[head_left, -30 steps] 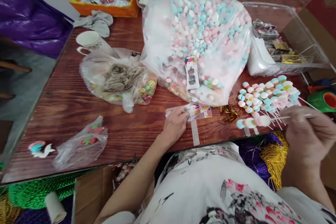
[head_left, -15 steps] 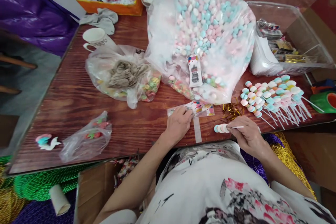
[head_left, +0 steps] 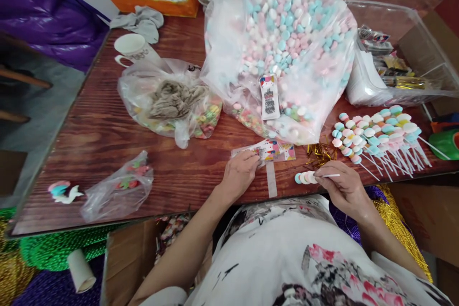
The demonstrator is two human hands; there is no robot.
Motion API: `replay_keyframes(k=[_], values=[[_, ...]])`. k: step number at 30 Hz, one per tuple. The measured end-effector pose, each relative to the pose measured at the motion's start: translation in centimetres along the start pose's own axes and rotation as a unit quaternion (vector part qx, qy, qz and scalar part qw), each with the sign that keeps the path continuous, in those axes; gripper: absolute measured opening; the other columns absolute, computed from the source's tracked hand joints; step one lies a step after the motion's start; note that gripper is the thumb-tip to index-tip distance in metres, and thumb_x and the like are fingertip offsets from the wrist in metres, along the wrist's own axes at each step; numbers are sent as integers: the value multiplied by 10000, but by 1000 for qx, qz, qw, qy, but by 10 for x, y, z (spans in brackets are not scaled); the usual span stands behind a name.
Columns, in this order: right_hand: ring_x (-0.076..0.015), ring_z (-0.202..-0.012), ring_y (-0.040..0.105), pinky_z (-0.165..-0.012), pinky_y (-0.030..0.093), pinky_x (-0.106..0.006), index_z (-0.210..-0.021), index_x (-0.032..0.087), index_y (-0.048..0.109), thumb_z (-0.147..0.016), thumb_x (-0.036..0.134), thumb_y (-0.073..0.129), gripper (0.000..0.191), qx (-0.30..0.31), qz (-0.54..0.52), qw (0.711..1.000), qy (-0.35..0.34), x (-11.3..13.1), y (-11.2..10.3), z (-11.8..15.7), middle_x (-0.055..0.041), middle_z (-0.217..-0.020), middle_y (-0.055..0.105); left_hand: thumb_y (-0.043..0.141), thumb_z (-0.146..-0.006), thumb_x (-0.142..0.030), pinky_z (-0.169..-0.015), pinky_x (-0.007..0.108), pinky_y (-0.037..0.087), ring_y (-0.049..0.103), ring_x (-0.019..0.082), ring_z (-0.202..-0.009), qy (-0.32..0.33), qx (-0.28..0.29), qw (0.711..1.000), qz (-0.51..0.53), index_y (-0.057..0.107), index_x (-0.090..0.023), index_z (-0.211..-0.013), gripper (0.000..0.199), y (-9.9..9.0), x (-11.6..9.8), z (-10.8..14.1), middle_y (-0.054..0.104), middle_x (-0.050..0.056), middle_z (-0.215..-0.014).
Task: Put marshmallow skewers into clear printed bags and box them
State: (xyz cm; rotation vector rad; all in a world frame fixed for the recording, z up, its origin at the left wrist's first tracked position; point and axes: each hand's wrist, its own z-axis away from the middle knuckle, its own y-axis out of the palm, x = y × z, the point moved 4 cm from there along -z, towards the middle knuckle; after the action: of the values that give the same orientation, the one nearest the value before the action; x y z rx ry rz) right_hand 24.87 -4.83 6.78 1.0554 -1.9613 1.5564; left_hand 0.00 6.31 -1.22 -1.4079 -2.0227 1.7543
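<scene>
My right hand [head_left: 340,182] pinches the thin white stick of a candy skewer [head_left: 305,178]. Pastel blue, white and pink discs are threaded on it and point left, just above the table's front edge. My left hand [head_left: 241,174] rests on clear plastic packets [head_left: 286,151] with colourful printed tops, its fingers curled at their edge; the fingertips are partly hidden. Below the packets a pale translucent strip [head_left: 271,180] lies on the wood. Gold tinsel strands [head_left: 321,154] are just beyond my right hand. A pile of similar skewers [head_left: 380,129] lies to the right.
A large clear bag of pastel candies [head_left: 283,33] fills the back middle, a printed packet [head_left: 268,97] on it. Left are a smaller bag [head_left: 139,100], a mug [head_left: 131,47] and an orange tray [head_left: 154,5]. A clear bin [head_left: 426,64] and green tape [head_left: 442,145] stand right.
The view has shifted slightly. My left hand has slid a little left over the packets, uncovering more of the printed top. My right hand keeps hold of the candy skewer.
</scene>
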Motion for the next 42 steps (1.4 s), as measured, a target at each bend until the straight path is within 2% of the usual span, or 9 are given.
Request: replay_keyframes(k=[6, 9, 14, 18, 23, 28, 36, 39, 42], values=[[-163, -773, 617, -685, 480, -310, -980, 234, 672, -863, 79, 592, 210, -2, -52, 999, 16, -6, -4, -3, -35, -854, 684, 568, -883, -196, -746, 291, 491, 632, 161, -762, -74, -35, 990, 114, 696, -177, -769, 172, -6, 13, 3, 689, 41, -775], [-165, -768, 636, -709, 503, -322, -955, 240, 695, -847, 69, 612, 219, -71, -144, 987, 31, -6, -9, -4, -21, -831, 688, 647, -827, -228, -630, 247, 451, 585, 126, -645, -156, -62, 967, 189, 657, -172, -668, 169, -7, 19, 1, 646, 3, -680], [-167, -737, 637, -690, 521, -325, -863, 218, 727, -839, 141, 641, 118, -273, -302, 910, 78, -10, -11, -20, -21, -773, 686, 730, -747, -275, -564, 226, 401, 520, 100, -581, -226, -67, 937, 257, 644, -158, -643, 179, -10, 26, -1, 612, -16, -652], [-148, -699, 618, -657, 517, -296, -772, 229, 729, -790, 192, 703, 48, -326, -377, 863, 83, -18, 9, -43, 1, -713, 658, 728, -751, -260, -629, 237, 428, 559, 113, -633, -221, -58, 931, 284, 660, -154, -657, 157, -11, 26, -1, 636, -7, -665], [-141, -719, 620, -682, 514, -286, -773, 235, 727, -806, 218, 698, 47, -304, -390, 865, 84, -31, 34, -55, 5, -716, 650, 718, -769, -249, -661, 245, 448, 578, 118, -647, -202, -63, 929, 304, 666, -159, -665, 147, -10, 22, -1, 647, -4, -673], [-155, -718, 634, -653, 511, -291, -788, 247, 713, -825, 236, 687, 47, -264, -363, 889, 88, -39, 40, -49, 6, -741, 667, 708, -790, -224, -664, 251, 458, 586, 121, -651, -159, -69, 936, 306, 659, -169, -671, 139, -8, 17, -2, 652, -3, -671], [-169, -750, 652, -747, 522, -337, -881, 256, 737, -856, 199, 638, 118, -157, -308, 938, 39, -25, 52, -44, -7, -768, 703, 676, -837, -218, -633, 254, 452, 578, 120, -639, -66, -52, 952, 294, 625, -170, -709, 146, 3, 5, 0, 629, 3, -684], [-168, -751, 653, -741, 528, -336, -879, 263, 744, -843, 220, 660, 101, -157, -362, 917, 59, -26, 58, -44, -6, -780, 709, 649, -852, -217, -662, 275, 458, 576, 134, -676, -54, -60, 965, 250, 615, -174, -734, 130, -1, 3, 2, 624, 10, -711], [-166, -721, 652, -679, 533, -315, -846, 251, 748, -816, 255, 697, 60, -188, -426, 878, 108, -32, 59, -44, -9, -771, 708, 653, -825, -224, -832, 372, 472, 592, 205, -896, -37, -90, 985, 144, 640, -183, -915, 100, -14, -2, 1, 654, 67, -916]])
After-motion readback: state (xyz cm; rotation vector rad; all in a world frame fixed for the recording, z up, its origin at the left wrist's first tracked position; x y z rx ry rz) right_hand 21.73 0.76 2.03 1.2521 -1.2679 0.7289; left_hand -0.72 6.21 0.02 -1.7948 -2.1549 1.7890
